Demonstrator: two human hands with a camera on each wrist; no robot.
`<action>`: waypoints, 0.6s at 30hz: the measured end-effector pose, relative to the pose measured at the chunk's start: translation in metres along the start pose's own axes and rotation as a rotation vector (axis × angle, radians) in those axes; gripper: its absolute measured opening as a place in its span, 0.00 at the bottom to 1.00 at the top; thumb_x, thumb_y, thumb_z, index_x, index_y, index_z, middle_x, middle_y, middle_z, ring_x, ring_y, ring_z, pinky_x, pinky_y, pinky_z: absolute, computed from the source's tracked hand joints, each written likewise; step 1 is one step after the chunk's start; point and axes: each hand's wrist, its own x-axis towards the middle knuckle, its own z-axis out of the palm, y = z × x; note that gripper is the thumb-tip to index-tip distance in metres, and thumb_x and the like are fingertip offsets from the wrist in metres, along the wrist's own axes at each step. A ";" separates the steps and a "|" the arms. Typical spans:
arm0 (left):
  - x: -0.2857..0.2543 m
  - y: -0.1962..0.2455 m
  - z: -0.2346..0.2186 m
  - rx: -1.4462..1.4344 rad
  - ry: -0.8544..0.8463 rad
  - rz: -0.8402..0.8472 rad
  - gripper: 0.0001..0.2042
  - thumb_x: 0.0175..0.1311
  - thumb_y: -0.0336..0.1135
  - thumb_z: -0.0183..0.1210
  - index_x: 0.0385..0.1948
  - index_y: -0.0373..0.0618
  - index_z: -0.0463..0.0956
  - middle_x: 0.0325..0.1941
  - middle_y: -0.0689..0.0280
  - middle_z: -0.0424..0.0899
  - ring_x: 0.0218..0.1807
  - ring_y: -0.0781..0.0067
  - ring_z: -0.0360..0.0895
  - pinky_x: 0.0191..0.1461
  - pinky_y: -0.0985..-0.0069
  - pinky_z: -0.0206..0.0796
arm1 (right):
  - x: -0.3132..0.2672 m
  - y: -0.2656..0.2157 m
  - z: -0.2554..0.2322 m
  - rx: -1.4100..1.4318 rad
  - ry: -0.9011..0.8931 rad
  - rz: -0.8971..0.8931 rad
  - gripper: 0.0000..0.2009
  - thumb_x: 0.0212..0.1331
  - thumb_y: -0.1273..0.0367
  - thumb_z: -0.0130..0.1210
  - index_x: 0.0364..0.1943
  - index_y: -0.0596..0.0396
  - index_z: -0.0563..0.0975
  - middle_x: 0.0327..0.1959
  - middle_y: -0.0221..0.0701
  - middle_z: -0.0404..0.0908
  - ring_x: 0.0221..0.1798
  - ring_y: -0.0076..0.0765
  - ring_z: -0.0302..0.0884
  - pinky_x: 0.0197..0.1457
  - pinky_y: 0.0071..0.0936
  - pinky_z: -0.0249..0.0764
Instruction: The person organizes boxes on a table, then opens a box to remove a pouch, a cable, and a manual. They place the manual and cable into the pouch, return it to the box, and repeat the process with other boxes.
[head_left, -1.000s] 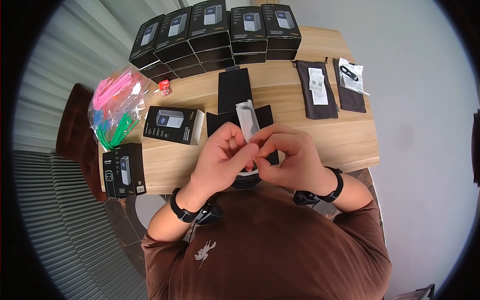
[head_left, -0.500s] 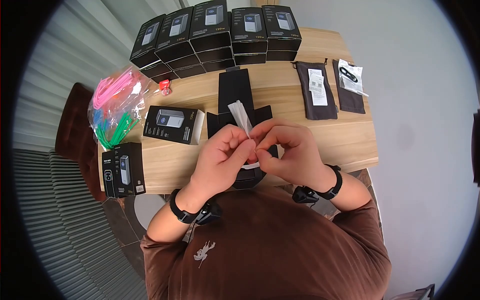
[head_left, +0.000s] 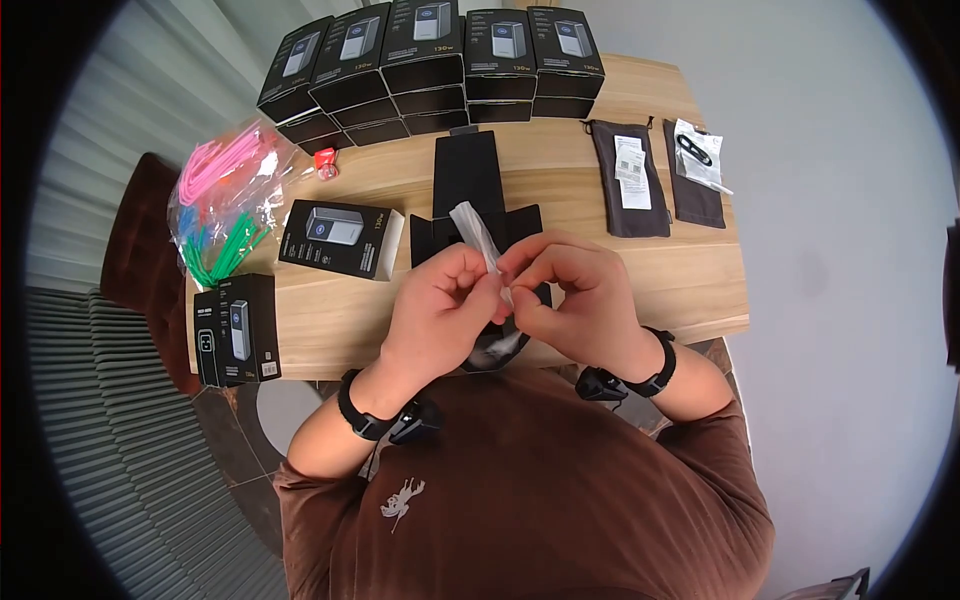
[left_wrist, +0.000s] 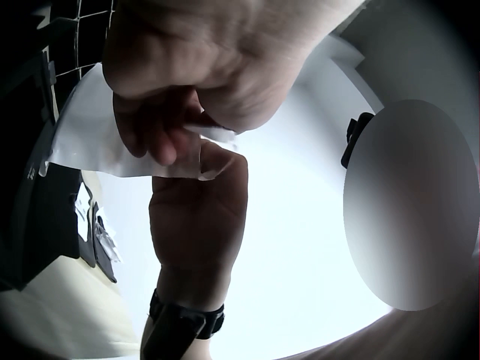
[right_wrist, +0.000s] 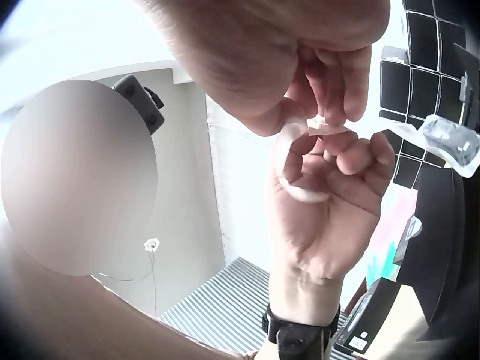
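Both hands meet over an opened black box (head_left: 467, 170), pinching a narrow whitish plastic pouch (head_left: 474, 230) that leans away from the body. My left hand (head_left: 432, 318) grips its near end with curled fingers. Thumb and forefinger of my right hand (head_left: 582, 297) pinch the same end, right beside the left thumb. A curled white strip (right_wrist: 286, 157) loops between the hands in the right wrist view. There the pouch's far part (right_wrist: 452, 141) shows something greyish inside. In the left wrist view the pouch (left_wrist: 86, 135) spreads out as a pale sheet.
Stacked black boxes (head_left: 425, 75) line the table's back. At left are a bag of pink and green ties (head_left: 225, 185), a small red packet (head_left: 326, 163), a lying box (head_left: 340, 238) and standing boxes (head_left: 240, 330). Dark pouches (head_left: 640, 205) with paper and a bagged cable (head_left: 697, 150) lie right.
The pouch has turned from its broad face to a narrower side and tilts further left. Both hands keep pinching its near end, with small finger movements. The head view has shifted slightly.
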 end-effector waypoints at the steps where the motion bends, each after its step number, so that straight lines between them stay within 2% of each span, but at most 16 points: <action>1: 0.000 0.000 -0.001 -0.008 -0.002 0.007 0.03 0.76 0.20 0.52 0.39 0.37 0.74 0.34 0.68 0.85 0.36 0.85 0.81 0.39 0.83 0.76 | 0.001 0.002 0.001 0.011 0.004 -0.005 0.04 0.52 0.83 0.63 0.30 0.61 0.81 0.42 0.35 0.87 0.42 0.26 0.85 0.45 0.23 0.81; 4: 0.000 0.000 -0.002 -0.012 0.018 -0.046 0.03 0.75 0.22 0.54 0.38 0.38 0.76 0.31 0.69 0.84 0.35 0.86 0.81 0.37 0.85 0.71 | 0.002 0.002 0.002 0.121 -0.007 0.090 0.04 0.54 0.82 0.62 0.31 0.60 0.81 0.39 0.33 0.85 0.42 0.23 0.84 0.43 0.22 0.79; 7: 0.001 0.013 0.003 0.030 0.048 -0.061 0.07 0.74 0.21 0.54 0.32 0.39 0.75 0.26 0.69 0.82 0.29 0.87 0.76 0.33 0.84 0.65 | 0.012 -0.015 -0.006 0.115 -0.173 0.319 0.03 0.57 0.81 0.60 0.30 0.60 0.79 0.34 0.29 0.83 0.39 0.19 0.81 0.40 0.22 0.78; 10: 0.003 0.017 0.000 -0.017 -0.019 -0.080 0.08 0.73 0.21 0.55 0.30 0.39 0.75 0.25 0.70 0.81 0.27 0.88 0.74 0.31 0.84 0.63 | 0.013 -0.013 -0.010 0.004 -0.233 0.180 0.03 0.57 0.80 0.59 0.29 0.60 0.76 0.30 0.30 0.80 0.34 0.21 0.78 0.36 0.23 0.75; 13: 0.003 0.008 -0.004 0.019 -0.028 -0.071 0.05 0.72 0.22 0.58 0.33 0.38 0.79 0.28 0.74 0.80 0.29 0.89 0.73 0.32 0.85 0.64 | 0.016 -0.007 -0.012 -0.136 -0.280 0.036 0.03 0.55 0.80 0.58 0.28 0.60 0.75 0.27 0.33 0.77 0.30 0.24 0.75 0.34 0.23 0.72; 16: 0.003 0.005 -0.003 0.024 -0.036 -0.072 0.05 0.72 0.23 0.58 0.33 0.38 0.79 0.26 0.75 0.79 0.29 0.91 0.70 0.31 0.85 0.62 | 0.016 -0.003 -0.010 -0.211 -0.260 -0.010 0.02 0.53 0.80 0.58 0.29 0.61 0.77 0.24 0.34 0.76 0.26 0.27 0.75 0.30 0.25 0.70; 18: 0.003 0.007 0.002 0.048 0.014 -0.017 0.06 0.71 0.24 0.59 0.31 0.39 0.79 0.24 0.77 0.77 0.28 0.92 0.69 0.30 0.85 0.60 | 0.014 -0.005 -0.003 -0.201 -0.119 0.014 0.05 0.51 0.77 0.61 0.26 0.60 0.76 0.22 0.37 0.76 0.25 0.40 0.76 0.28 0.32 0.71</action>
